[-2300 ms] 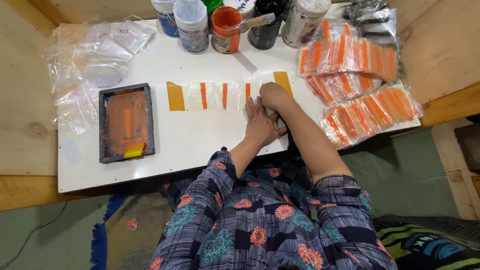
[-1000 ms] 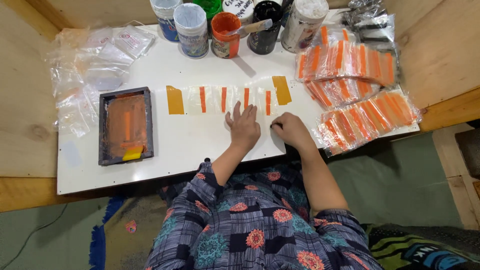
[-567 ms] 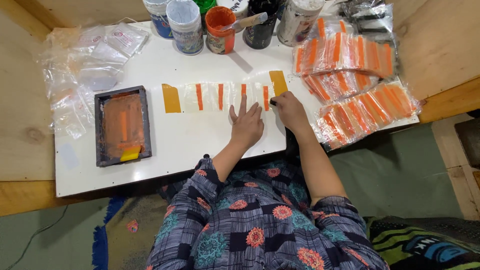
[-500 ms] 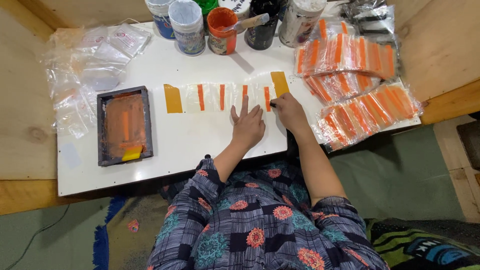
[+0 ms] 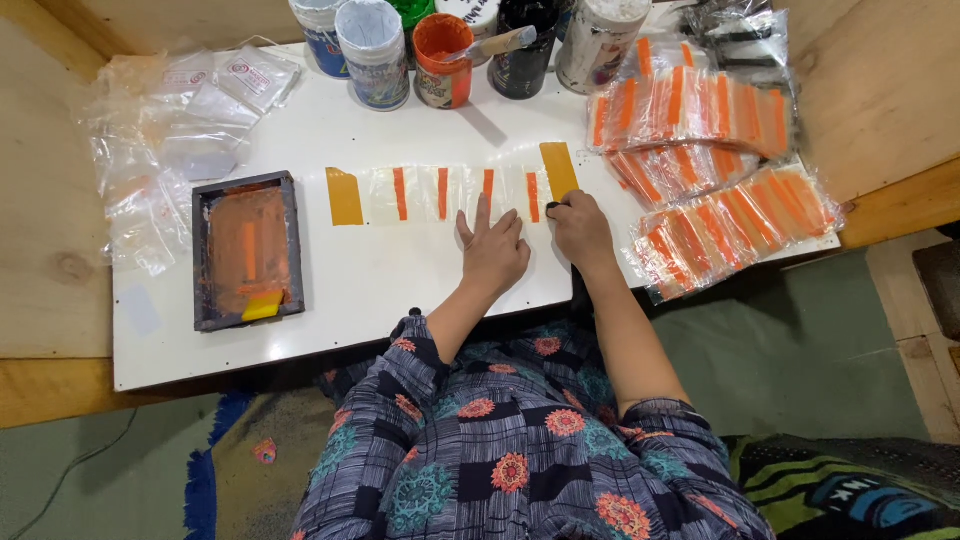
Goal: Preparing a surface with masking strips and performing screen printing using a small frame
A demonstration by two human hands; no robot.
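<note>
Hands rest near the worktop's (image 5: pixel 330 330) front edge. Left hand (image 5: pixel 493 252) lies flat, fingers spread, on a clear glossy film strip (image 5: pixel 450 193) bearing four orange stripes, taped down by two ochre tabs. Right hand (image 5: pixel 580 228) is curled, pinching the strip's right end. Toward the left edge sits one dark rectangular frame (image 5: pixel 246 250), orange-smeared. Along the far edge stand six jars (image 5: pixel 442 45), tops cut off.

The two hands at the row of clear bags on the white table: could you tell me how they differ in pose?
The left hand lies flat, fingers spread, on the row of clear bags; the right hand is curled, fingertips pinching at the row's right end beside the yellow tape. Both rest on the white table.
</note>
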